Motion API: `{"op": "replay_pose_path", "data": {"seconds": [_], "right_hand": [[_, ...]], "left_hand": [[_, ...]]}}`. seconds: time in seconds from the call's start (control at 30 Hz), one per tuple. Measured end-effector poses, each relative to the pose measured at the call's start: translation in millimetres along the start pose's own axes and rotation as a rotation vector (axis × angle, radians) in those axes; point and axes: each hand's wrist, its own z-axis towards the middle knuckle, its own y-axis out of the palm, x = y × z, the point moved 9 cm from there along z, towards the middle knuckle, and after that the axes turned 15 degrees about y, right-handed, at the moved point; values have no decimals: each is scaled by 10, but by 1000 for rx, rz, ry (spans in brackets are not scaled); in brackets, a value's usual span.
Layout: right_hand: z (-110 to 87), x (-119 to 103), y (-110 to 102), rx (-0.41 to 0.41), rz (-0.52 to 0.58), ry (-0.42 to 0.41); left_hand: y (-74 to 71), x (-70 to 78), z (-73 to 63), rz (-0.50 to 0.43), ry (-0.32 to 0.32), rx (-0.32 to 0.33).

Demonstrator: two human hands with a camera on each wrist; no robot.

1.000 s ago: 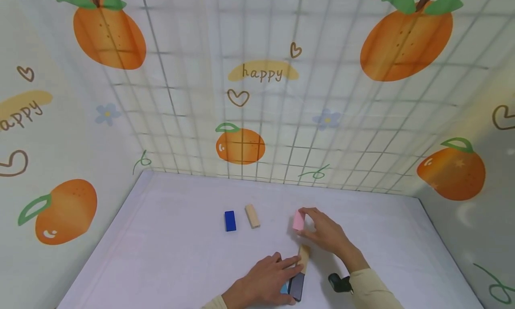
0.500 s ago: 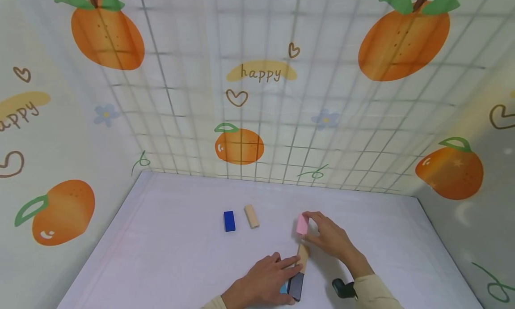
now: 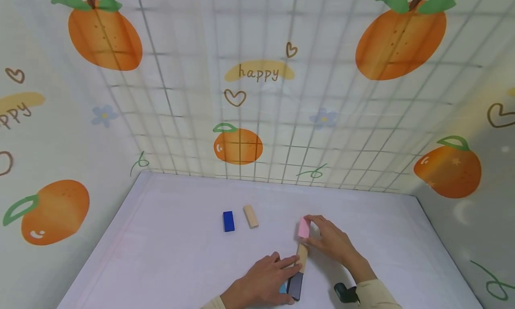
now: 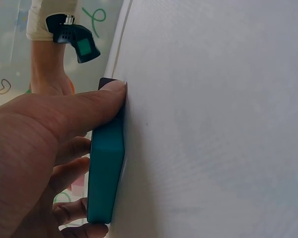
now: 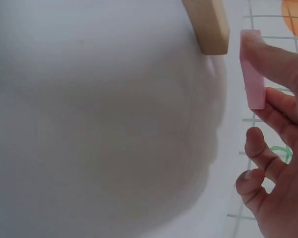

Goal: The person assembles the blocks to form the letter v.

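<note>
In the head view my right hand (image 3: 337, 245) pinches a pink block (image 3: 304, 228) between thumb and index finger. The right wrist view shows the pink block (image 5: 255, 87) held off the table, apart from the end of a wooden block (image 5: 212, 34). My left hand (image 3: 263, 278) lies over a teal block (image 4: 107, 168), thumb at its near end and fingertips along its other side and far end. Beside it a dark grey block (image 3: 295, 285) lies end to end with the wooden block (image 3: 302, 259); two left fingers rest on the wooden one.
A blue block (image 3: 228, 221) and another wooden block (image 3: 251, 216) lie further back on the white table (image 3: 177, 251). A patterned cloth backdrop (image 3: 257, 107) encloses the back and sides. A dark wrist camera (image 3: 346, 293) sits at the right sleeve.
My right hand has brought the pink block slightly nearer and to the right, close to the wooden block's far end. The left hand keeps its place on the blocks.
</note>
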Motion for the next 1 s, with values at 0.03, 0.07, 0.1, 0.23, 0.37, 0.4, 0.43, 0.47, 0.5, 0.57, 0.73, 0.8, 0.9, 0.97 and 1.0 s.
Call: {"op": "replay_pose_path", "data": {"seconds": [0.03, 0.07, 0.1, 0.23, 0.37, 0.4, 0.43, 0.47, 0.5, 0.57, 0.73, 0.8, 0.9, 0.97, 1.0], "right_hand": [[-1, 10, 17, -9, -5, 12], [-1, 21, 37, -19, -9, 24], [-2, 32, 58, -32, -13, 37], [-15, 53, 116, -66, -17, 68], [-35, 50, 116, -62, -11, 63], [-41, 47, 111, -59, -11, 59], [-45, 46, 107, -57, -12, 55], [-50, 45, 102, -55, -12, 52], [-54, 43, 98, -54, -12, 49], [-58, 48, 97, -56, -13, 49], [-61, 65, 111, -62, -14, 55], [-63, 67, 115, -64, -15, 56], [-67, 67, 118, -68, -16, 57], [-70, 69, 121, -75, -16, 61], [-72, 71, 122, -79, -15, 64]], "left_hand": [[-2, 1, 0, 0, -1, -1], [-4, 3, 1, -1, -1, -3], [-6, 4, 1, -3, -2, -5], [-13, 8, 1, -11, -2, -14], [-28, 15, -7, -7, 5, -8], [-32, 17, -11, -7, 7, -6], [-35, 18, -15, -8, 8, -4], [-40, 19, -18, -8, 9, 0], [-45, 21, -22, -6, 10, 3], [-47, 19, -24, -14, 4, 3], [-35, 18, -13, -24, -7, -1], [-26, 18, -8, -31, -11, -7], [-27, 18, -2, -37, -15, -11], [-34, 21, -3, -36, -11, -9], [-38, 22, -5, -37, -9, -8]]}}
